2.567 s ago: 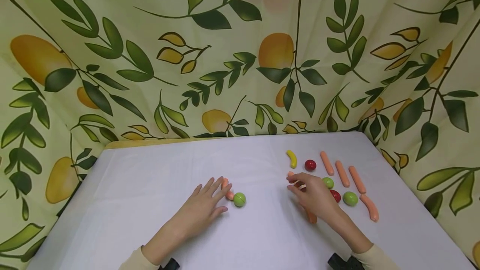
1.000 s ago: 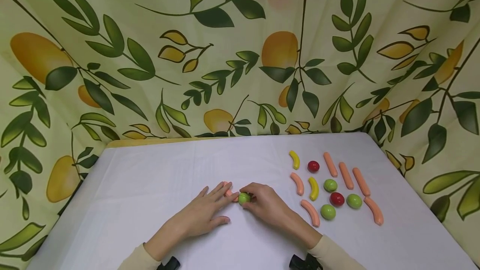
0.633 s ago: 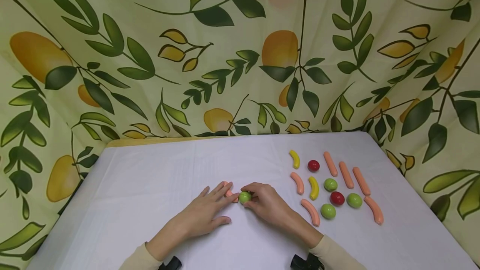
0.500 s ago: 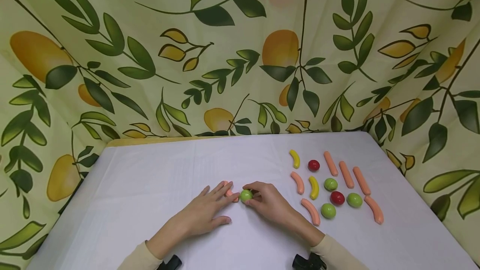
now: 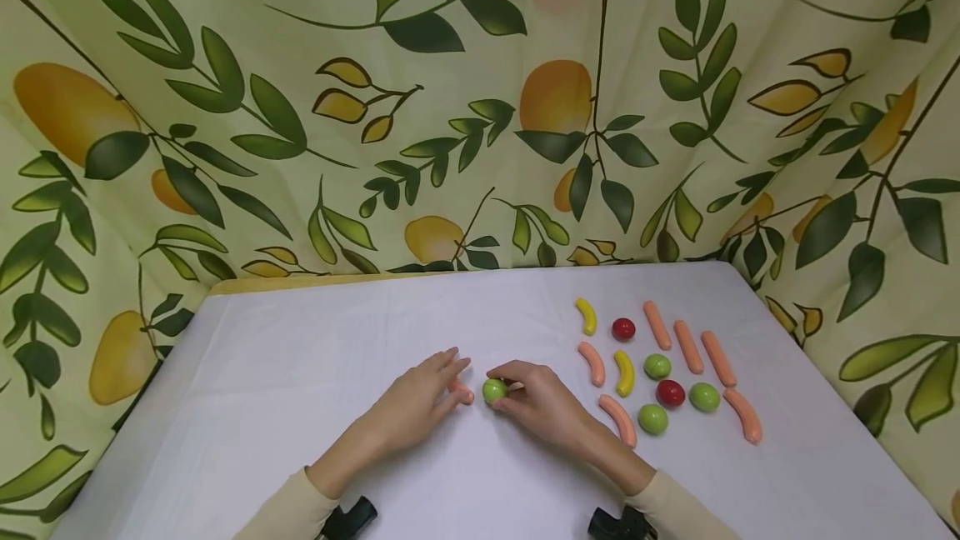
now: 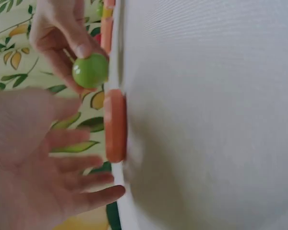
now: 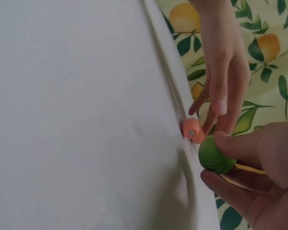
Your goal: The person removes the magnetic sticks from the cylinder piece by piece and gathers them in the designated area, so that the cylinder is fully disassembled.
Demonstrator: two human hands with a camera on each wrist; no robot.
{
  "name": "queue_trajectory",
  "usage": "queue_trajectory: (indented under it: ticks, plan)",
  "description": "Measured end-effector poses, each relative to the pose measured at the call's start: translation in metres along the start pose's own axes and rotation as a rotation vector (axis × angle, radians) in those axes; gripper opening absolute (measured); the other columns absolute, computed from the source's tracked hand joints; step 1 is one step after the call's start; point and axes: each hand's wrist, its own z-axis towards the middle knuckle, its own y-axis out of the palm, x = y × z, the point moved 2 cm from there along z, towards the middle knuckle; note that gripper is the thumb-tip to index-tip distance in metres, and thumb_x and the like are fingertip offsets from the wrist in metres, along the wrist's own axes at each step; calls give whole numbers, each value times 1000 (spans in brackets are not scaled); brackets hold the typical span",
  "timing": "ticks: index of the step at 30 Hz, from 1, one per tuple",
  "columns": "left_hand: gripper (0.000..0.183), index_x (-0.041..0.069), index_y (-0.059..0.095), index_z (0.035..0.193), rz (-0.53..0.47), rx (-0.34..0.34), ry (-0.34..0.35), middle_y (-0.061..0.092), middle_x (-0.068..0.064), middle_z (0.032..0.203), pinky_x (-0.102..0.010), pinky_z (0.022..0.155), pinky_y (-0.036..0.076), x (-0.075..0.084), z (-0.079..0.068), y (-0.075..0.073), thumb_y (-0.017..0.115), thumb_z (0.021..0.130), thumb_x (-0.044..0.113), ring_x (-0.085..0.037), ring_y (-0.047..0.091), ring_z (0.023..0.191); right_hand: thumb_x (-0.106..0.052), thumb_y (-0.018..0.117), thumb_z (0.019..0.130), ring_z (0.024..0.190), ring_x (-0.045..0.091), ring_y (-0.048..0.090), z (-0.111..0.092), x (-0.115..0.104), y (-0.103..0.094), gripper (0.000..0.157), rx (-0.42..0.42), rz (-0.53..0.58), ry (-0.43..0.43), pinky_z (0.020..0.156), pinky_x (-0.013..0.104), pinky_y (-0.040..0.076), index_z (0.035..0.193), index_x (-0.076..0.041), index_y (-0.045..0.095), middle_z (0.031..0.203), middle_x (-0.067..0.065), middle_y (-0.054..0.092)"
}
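Observation:
My right hand (image 5: pixel 547 402) pinches a small green toy fruit (image 5: pixel 494 391) between thumb and fingers. In the right wrist view a seam line runs round this green fruit (image 7: pixel 213 155). My left hand (image 5: pixel 420 394) hovers with extended fingers over a short pink toy sausage (image 5: pixel 461 391), partly hidden beneath it. The left wrist view shows the fingers apart from the sausage (image 6: pixel 115 125), which lies on the white cloth. A small gap separates the sausage from the green fruit.
Right of my right hand lie several more pink sausages (image 5: pixel 688 347), two yellow toy bananas (image 5: pixel 625 373), two red balls (image 5: pixel 670 393) and several green balls (image 5: pixel 653 419). A leaf-patterned curtain (image 5: pixel 450 107) stands behind the white table (image 5: pixel 300 340).
My right hand came left from the scattered pieces, took hold of the green fruit and shifted it slightly right, away from the sausage. My left hand has lifted and turned a little above the sausage.

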Motion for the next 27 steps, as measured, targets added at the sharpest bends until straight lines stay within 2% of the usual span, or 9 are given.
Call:
queue_trajectory:
  ticks: [2,4,6,8,11,16,21,23,27]
  plan:
    - [40,-2,58,131,-30,96,-39,63,-16,119,-49,99,46,0,5,1,61,97,19,-32,57,120,-2,74,86,98,17,65,-1,0,-3,33,11,-8,8,81,23,55,118,2,67,113,6,69]
    - [36,-5,60,125,-89,177,-91,66,-13,104,-46,94,50,0,10,0,63,93,11,-30,62,108,-3,74,85,98,17,65,-3,0,-6,34,25,-12,18,81,23,55,118,1,67,112,5,69]
    - [33,-5,62,121,-167,215,-150,65,-9,92,-42,82,53,-1,15,-1,65,91,8,-26,65,93,-2,74,85,98,17,65,-4,0,-9,33,37,-13,24,81,23,55,118,1,67,112,5,69]
    - [32,-4,63,119,-236,227,-219,67,-9,92,-37,73,53,-3,19,-2,67,89,8,-22,67,84,-2,75,85,98,18,65,-6,0,-12,34,46,-8,28,82,24,56,117,2,67,113,6,68]
    - [34,-3,64,116,-318,210,-305,67,-8,89,-31,64,49,-6,25,-3,72,86,9,-18,64,74,-1,75,84,98,19,66,-8,1,-16,34,60,-9,32,82,24,56,117,2,67,113,7,68]
    - [36,-4,65,113,-377,175,-408,64,-6,83,-28,60,46,-10,28,-4,76,82,9,-16,56,67,0,77,81,98,20,67,-13,3,-23,37,87,-23,45,81,23,56,117,1,67,113,7,69]
    - [35,-5,64,112,-512,106,-508,64,-4,77,-25,53,47,-15,28,-1,76,82,6,-13,59,56,-2,78,81,98,20,67,-17,6,-29,37,90,-18,66,80,23,56,117,0,68,112,6,69]
    - [35,-6,63,112,-551,91,-529,65,-6,77,-26,53,50,-16,28,0,76,82,4,-14,61,55,-3,78,81,98,20,67,-19,7,-29,36,83,-18,77,79,23,56,116,-1,68,111,6,70]
    - [37,-7,63,112,-566,85,-524,62,-8,79,-28,53,54,-15,28,1,78,79,1,-14,62,55,-3,78,81,97,20,67,-21,10,-29,36,79,-20,89,78,23,56,115,-1,68,111,6,70]
